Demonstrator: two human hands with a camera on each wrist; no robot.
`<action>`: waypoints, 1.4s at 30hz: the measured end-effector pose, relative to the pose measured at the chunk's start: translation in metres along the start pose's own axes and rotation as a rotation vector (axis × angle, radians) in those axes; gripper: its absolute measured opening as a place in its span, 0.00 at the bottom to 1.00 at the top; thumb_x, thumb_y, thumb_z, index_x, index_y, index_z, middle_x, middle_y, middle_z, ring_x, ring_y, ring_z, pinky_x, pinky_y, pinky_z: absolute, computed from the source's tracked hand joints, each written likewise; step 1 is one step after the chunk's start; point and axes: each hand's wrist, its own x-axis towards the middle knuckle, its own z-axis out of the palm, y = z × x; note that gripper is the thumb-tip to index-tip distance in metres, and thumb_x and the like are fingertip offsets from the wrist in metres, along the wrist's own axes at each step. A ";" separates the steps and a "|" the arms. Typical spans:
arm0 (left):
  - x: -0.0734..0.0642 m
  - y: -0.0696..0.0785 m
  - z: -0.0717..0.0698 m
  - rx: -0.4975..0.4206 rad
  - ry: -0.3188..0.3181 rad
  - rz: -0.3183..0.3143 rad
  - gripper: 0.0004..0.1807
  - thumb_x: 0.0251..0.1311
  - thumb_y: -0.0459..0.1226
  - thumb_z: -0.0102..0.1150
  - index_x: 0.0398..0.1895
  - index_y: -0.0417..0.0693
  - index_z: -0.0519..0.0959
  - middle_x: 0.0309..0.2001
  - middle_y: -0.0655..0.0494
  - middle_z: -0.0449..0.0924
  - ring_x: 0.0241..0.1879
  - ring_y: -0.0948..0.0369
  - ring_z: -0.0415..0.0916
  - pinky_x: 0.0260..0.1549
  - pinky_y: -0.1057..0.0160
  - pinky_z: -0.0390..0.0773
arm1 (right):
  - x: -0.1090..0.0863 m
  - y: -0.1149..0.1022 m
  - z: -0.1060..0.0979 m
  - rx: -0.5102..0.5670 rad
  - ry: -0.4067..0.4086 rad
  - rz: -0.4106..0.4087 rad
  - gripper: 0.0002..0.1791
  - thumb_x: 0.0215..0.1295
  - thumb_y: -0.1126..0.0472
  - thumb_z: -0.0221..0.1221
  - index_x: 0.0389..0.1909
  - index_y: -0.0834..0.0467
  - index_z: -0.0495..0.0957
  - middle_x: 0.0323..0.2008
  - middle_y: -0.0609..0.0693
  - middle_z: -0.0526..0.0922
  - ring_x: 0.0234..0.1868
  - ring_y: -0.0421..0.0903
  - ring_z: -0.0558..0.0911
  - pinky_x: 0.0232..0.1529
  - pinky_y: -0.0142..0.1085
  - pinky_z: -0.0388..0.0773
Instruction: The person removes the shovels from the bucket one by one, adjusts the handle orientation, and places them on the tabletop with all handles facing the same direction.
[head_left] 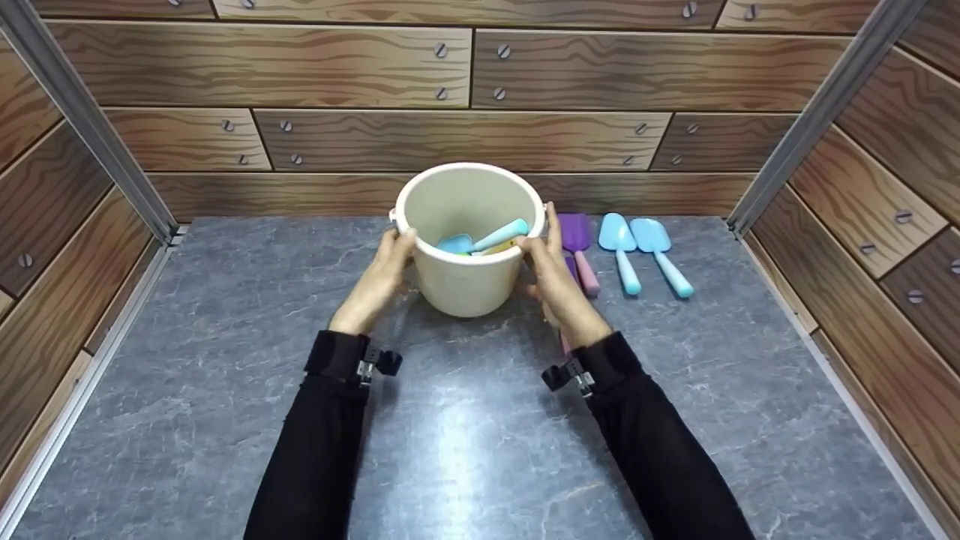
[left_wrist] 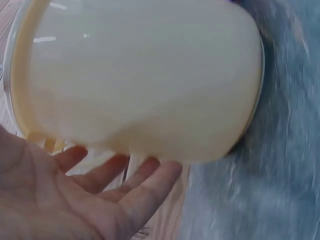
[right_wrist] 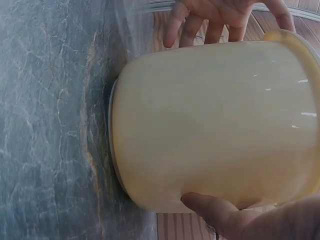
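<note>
A cream bucket (head_left: 465, 281) stands upright at the back middle, between my two hands. Inside it lie a blue shovel with a turquoise handle (head_left: 501, 235) and something yellow, partly hidden by the near rim. My left hand (head_left: 380, 279) touches the bucket's left side, thumb near the rim; in the left wrist view its long fingers (left_wrist: 145, 192) reach the wall with the palm away from it. On the right side, my right hand (head_left: 559, 281) lies against the bucket, index finger extended upward beside the rim and thumb at its front edge.
Right of the bucket lie a purple shovel (head_left: 576, 231) with a pink handle and two blue shovels (head_left: 617, 234) with turquoise handles. Another purple piece is partly hidden behind my right hand. Wood-patterned walls (head_left: 360, 67) and grey metal posts (head_left: 817, 120) enclose the grey marbled table (head_left: 225, 360).
</note>
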 end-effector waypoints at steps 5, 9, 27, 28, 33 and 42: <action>-0.002 0.000 -0.012 0.321 0.142 0.069 0.40 0.95 0.62 0.31 0.89 0.46 0.71 0.86 0.38 0.75 0.86 0.37 0.72 0.88 0.32 0.72 | -0.001 -0.002 -0.001 0.013 -0.020 0.006 0.58 0.83 0.49 0.54 0.98 0.29 0.25 1.00 0.58 0.35 0.99 0.67 0.49 0.88 0.86 0.52; -0.005 0.001 -0.019 0.604 0.259 0.120 0.39 0.93 0.64 0.41 0.84 0.46 0.78 0.80 0.38 0.81 0.82 0.37 0.78 0.85 0.32 0.76 | -0.002 -0.004 -0.002 0.018 -0.031 0.013 0.58 0.83 0.50 0.54 0.98 0.29 0.25 1.00 0.58 0.37 0.98 0.65 0.52 0.89 0.84 0.55; -0.009 0.056 0.014 0.858 0.273 0.502 0.32 0.87 0.52 0.60 0.82 0.43 0.79 0.78 0.41 0.83 0.77 0.39 0.82 0.79 0.36 0.82 | -0.003 -0.010 -0.005 0.067 -0.047 0.051 0.58 0.85 0.50 0.55 0.98 0.30 0.24 0.99 0.60 0.45 0.98 0.65 0.54 0.90 0.80 0.59; -0.007 0.060 0.017 0.871 0.246 0.500 0.32 0.87 0.53 0.59 0.82 0.43 0.79 0.78 0.41 0.83 0.77 0.39 0.82 0.80 0.36 0.81 | -0.003 -0.009 -0.005 0.074 -0.048 0.051 0.57 0.85 0.50 0.54 0.98 0.30 0.25 0.99 0.60 0.44 0.98 0.66 0.53 0.90 0.81 0.58; 0.003 0.075 0.029 0.936 0.095 0.497 0.33 0.88 0.53 0.59 0.85 0.44 0.76 0.79 0.41 0.82 0.78 0.40 0.82 0.82 0.37 0.81 | -0.005 -0.009 -0.007 0.093 -0.054 0.041 0.52 0.89 0.50 0.48 0.98 0.30 0.25 1.00 0.59 0.38 0.98 0.71 0.46 0.90 0.82 0.56; 0.019 0.088 0.039 0.971 -0.106 0.367 0.33 0.90 0.54 0.55 0.86 0.46 0.75 0.79 0.44 0.83 0.77 0.42 0.84 0.79 0.40 0.83 | -0.004 -0.008 -0.006 0.084 -0.060 0.034 0.51 0.89 0.49 0.46 0.98 0.31 0.25 0.99 0.60 0.34 0.98 0.73 0.44 0.89 0.84 0.55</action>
